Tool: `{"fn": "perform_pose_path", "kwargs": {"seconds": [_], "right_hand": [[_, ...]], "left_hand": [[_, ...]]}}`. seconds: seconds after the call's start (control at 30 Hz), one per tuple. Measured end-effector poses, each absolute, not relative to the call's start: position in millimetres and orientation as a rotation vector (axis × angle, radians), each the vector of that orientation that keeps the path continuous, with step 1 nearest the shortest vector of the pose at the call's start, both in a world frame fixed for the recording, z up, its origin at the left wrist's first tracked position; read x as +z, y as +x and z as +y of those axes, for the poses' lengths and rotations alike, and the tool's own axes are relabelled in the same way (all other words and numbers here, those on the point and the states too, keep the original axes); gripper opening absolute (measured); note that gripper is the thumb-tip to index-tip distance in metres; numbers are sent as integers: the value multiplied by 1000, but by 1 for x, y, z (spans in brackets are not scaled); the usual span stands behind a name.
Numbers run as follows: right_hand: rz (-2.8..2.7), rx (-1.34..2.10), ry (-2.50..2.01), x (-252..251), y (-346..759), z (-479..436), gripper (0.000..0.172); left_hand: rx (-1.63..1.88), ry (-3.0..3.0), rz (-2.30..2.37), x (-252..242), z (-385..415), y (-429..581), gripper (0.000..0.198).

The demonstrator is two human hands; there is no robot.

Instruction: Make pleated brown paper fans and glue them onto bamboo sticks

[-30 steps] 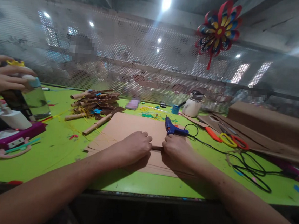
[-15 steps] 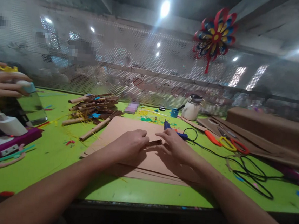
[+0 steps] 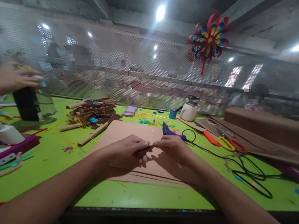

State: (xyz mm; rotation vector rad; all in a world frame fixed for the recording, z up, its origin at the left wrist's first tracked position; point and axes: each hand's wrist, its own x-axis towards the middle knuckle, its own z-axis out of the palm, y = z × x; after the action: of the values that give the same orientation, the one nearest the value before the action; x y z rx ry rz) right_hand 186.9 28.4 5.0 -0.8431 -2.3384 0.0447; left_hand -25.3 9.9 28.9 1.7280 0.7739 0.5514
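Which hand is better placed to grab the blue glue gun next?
Probably the right hand: the glue gun lies just beyond its knuckles, while the left hand sits farther away.

Both forearms are stretching forward and converging, bare to the elbow. The left hand is lying knuckles up, its fingers curling down, its thumb and forefinger pinching toward the right hand. The right hand is angling inward just beside it, wrist slightly raised, its fingertips pinching closed and meeting the left hand's fingertips.
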Motion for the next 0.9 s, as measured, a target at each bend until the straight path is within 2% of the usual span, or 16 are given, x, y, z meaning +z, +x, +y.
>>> {"fn": "perform_pose_path", "kwargs": {"seconds": [0.13,0.23,0.3,0.43,0.5,0.63,0.9], "right_hand": [[-2333,23,-831,2,186,30,23],[-2256,198,-809,4,187,32,22],[-2151,461,-843,8,188,32,27],[-1896,1148,-784,11,187,31,52],[-1764,1311,-786,8,183,31,49],[-1598,1275,-872,-1,173,31,32],[-1571,1197,-944,5,174,28,34]], "left_hand": [[475,1622,778,23,14,-23,34],[494,1577,824,21,20,-24,28],[525,1593,855,19,23,-25,26],[586,1673,878,16,25,-22,29],[615,1712,905,14,24,-20,29],[665,1790,970,13,22,-15,28],[642,1905,940,16,18,-12,24]]}}
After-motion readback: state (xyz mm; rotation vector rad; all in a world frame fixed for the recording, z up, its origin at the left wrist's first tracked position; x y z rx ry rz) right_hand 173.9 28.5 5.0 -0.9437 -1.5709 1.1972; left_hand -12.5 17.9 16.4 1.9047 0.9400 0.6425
